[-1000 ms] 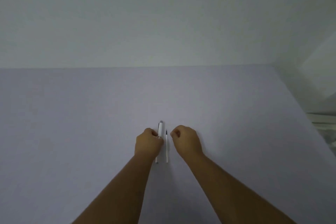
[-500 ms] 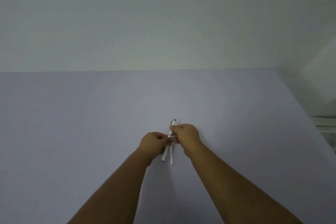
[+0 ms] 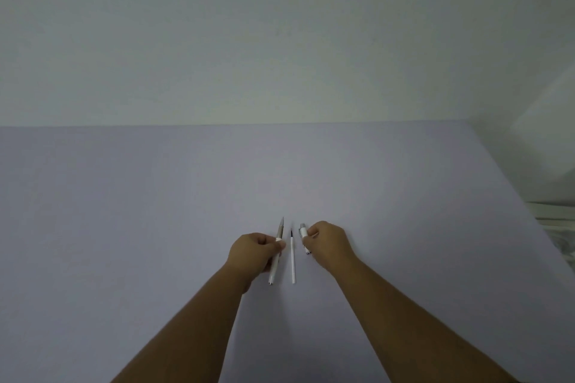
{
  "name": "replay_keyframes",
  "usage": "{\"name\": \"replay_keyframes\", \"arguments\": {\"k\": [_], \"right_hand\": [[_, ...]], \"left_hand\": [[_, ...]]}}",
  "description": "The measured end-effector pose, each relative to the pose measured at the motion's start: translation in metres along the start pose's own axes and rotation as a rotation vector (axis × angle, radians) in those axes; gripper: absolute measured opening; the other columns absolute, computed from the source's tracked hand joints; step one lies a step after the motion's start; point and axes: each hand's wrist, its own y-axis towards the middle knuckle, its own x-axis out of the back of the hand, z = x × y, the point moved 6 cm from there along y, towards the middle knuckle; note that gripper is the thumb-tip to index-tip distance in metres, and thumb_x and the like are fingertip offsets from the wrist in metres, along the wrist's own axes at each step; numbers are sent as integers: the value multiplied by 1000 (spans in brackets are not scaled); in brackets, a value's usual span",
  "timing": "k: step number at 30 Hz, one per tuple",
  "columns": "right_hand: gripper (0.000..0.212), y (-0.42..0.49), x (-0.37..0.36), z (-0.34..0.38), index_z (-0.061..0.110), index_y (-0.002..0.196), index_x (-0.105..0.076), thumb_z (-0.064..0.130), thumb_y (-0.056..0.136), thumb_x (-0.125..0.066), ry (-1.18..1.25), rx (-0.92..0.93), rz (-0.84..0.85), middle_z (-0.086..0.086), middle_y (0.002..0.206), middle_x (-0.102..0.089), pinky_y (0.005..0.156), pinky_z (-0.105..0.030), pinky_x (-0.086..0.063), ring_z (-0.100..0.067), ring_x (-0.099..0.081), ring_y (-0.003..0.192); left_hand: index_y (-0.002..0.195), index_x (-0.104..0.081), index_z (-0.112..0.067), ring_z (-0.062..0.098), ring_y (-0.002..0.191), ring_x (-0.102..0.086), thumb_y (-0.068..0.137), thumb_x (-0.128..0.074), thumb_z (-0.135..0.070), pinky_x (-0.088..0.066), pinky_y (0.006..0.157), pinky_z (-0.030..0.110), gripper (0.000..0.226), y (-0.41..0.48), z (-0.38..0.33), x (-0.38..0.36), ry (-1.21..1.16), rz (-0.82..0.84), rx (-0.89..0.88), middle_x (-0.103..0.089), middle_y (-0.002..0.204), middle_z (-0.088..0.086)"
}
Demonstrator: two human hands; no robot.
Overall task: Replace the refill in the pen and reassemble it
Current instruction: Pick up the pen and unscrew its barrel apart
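My left hand (image 3: pixel 252 253) grips a long white pen body (image 3: pixel 276 258) that ends in a greyish pointed tip pointing away from me. My right hand (image 3: pixel 329 242) pinches a short white pen cap (image 3: pixel 304 238) with a grey end and a clip. Between the two hands a thin white refill (image 3: pixel 292 258) with a dark tip lies on the pale lavender table (image 3: pixel 155 211), touched by neither hand. The pen body and the cap are apart, one on each side of the refill.
The table's far edge meets a plain pale wall (image 3: pixel 280 40). Its right edge runs diagonally down to the right, with some pale clutter (image 3: pixel 557 227) beyond it.
Both hands were together on the pen half a second ago. Now they have moved apart, the left with the pen body, the right with the cap. The refill stayed on the table.
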Motion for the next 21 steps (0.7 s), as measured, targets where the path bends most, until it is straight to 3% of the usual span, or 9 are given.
{"name": "replay_keyframes", "arguments": {"k": [4,17,21], "right_hand": [[22,-2,-6,-2,7,91,-65,25,88,-55,-70,25,-11,-13,93,-71,76,-36,-53,-28,-66,86],[31,-7,-4,-6,3,92,-67,29,93,-51,-97,35,-58,-16,93,-71,77,-40,-54,-31,-66,86],[30,-9,1,-2,4,99,-65,31,91,-53,-26,47,-106,-12,100,-68,76,-32,-49,-28,-63,93]], "left_hand": [[74,-70,-11,21,69,-64,81,-70,-25,-57,67,28,15,-1,5,2,11,-31,-9,-70,77,9],[76,-70,-18,21,76,-66,80,-71,-29,-58,74,32,12,-5,4,4,50,-44,-45,-71,79,3],[78,-70,-18,19,76,-65,81,-70,-28,-57,76,32,11,-10,2,4,71,-44,-65,-70,80,2]]}}
